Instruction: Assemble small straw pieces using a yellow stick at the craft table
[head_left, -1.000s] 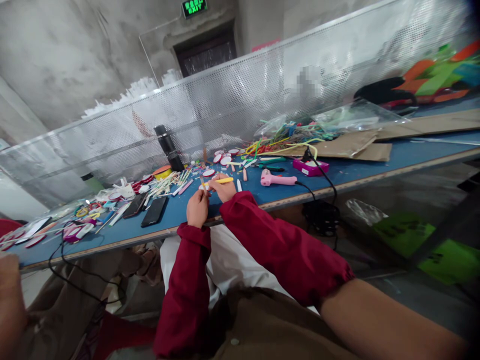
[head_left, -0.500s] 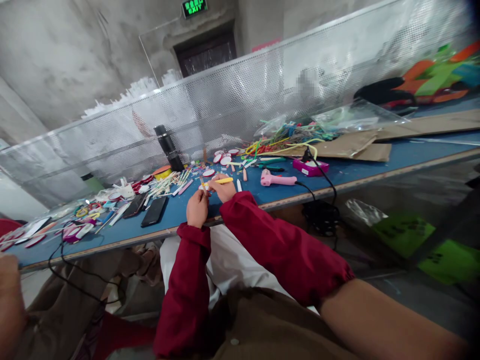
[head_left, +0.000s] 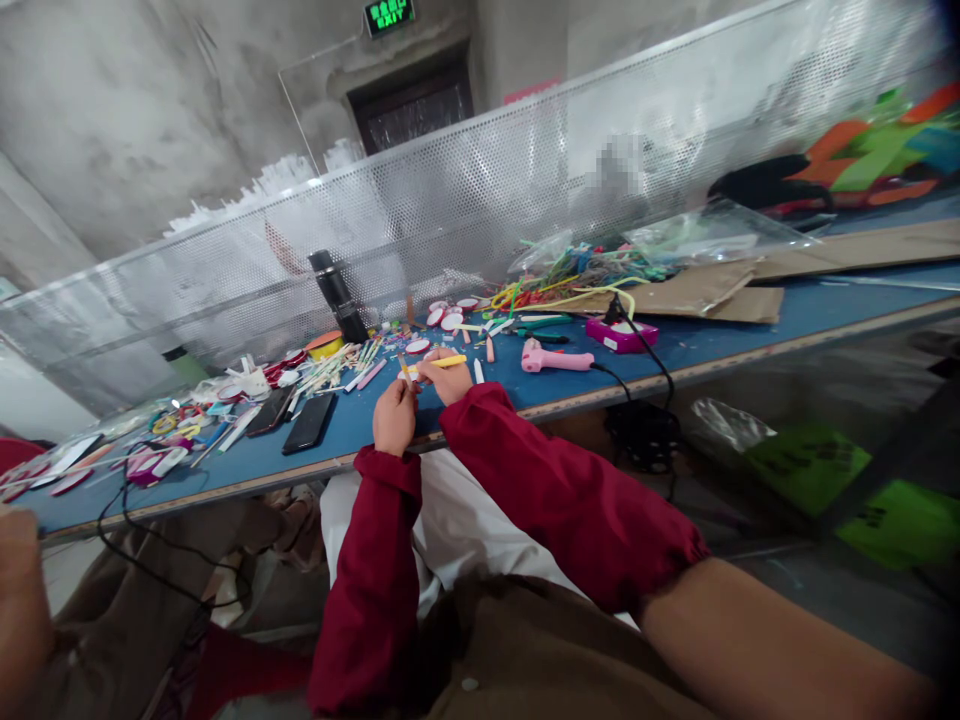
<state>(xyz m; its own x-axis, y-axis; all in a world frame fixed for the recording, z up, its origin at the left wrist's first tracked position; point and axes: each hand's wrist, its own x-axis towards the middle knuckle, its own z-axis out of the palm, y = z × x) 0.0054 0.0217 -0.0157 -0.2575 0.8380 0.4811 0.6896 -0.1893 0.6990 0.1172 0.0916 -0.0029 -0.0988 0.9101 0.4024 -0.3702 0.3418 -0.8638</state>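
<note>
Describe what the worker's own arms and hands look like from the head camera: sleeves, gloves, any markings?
Both forearms wear loose dark red oversleeves, gathered with elastic at the wrist and again near the elbow. The left hand and the right hand are bare: no gloves, and no rings, watch or markings can be made out. Above the right oversleeve the upper arm is uncovered. No cables or straps run along either arm.

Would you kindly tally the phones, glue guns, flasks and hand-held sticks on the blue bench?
Phones: 2, one and another
Glue guns: 1
Flasks: 1
Yellow sticks in the right hand: 1
Total: 5
</note>
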